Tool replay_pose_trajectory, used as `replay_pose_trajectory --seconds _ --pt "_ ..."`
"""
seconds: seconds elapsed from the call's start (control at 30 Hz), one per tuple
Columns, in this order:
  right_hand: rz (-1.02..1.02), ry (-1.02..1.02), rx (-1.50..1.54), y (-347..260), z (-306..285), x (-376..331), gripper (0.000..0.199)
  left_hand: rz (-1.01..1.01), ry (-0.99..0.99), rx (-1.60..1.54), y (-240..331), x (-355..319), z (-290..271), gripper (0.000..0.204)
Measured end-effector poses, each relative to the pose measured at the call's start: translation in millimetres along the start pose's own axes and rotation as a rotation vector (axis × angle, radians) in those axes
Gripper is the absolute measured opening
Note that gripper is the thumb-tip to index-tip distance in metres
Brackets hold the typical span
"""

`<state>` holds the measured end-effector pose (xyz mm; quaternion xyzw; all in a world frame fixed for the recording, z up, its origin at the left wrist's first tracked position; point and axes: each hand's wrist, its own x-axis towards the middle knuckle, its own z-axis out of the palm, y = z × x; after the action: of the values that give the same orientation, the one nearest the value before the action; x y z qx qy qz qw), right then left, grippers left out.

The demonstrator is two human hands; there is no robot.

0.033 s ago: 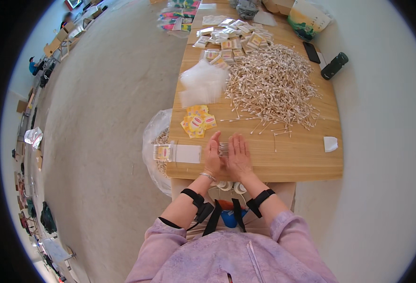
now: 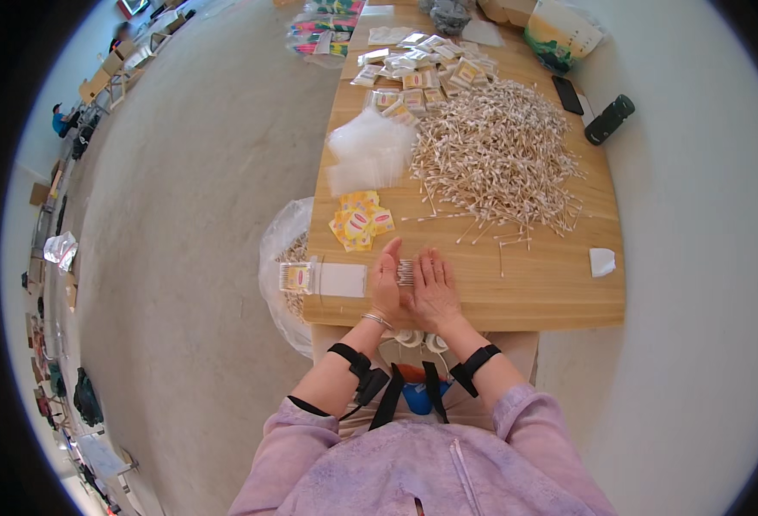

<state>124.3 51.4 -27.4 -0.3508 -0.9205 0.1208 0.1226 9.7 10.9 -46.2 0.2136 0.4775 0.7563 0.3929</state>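
Observation:
Between my two hands a row of cotton swabs (image 2: 405, 273) lies side by side on the wooden table (image 2: 533, 288). My left hand (image 2: 386, 279) stands on its edge against the left end of the swabs, fingers stretched out. Flat over their right part rests my right hand (image 2: 435, 288), its fingers extended and covering some of them. Left of my left hand is a clear bag (image 2: 296, 279) with swabs and a yellow card inside, joined to a white flat piece (image 2: 343, 280). Yellow printed cards (image 2: 361, 221) are piled just beyond.
A big heap of loose swabs (image 2: 499, 155) covers the table's far right, with filled packets (image 2: 430, 73) behind it. Clear empty bags (image 2: 368, 155) lie left of the heap. A dark bottle (image 2: 609, 120) and a phone (image 2: 567, 95) are along the wall side. A plastic sack (image 2: 280, 305) hangs below the left edge.
My right hand has shifted very slightly to the left, narrowing the gap between my hands. The rest looks the same.

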Motion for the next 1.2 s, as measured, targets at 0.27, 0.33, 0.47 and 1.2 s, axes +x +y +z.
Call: replay_pose_trajectory --seconds 0.27,0.33,0.47,1.2 --pt "-0.023 -0.268 -0.153 -9 -22 -10 0.084 -0.095 -0.006 -0.002 14 0 3 0.052" --pt "-0.011 -0.290 -0.125 -11 -27 -7 0.083 -0.110 -0.007 0.030 14 0 2 0.053" --pt "-0.021 -0.254 -0.039 -2 -24 4 0.079 -0.053 -0.015 0.079 11 -1 2 0.052" --pt "0.215 0.360 1.053 -10 8 19 0.052 0.052 0.093 0.116 0 0 -5 0.053"
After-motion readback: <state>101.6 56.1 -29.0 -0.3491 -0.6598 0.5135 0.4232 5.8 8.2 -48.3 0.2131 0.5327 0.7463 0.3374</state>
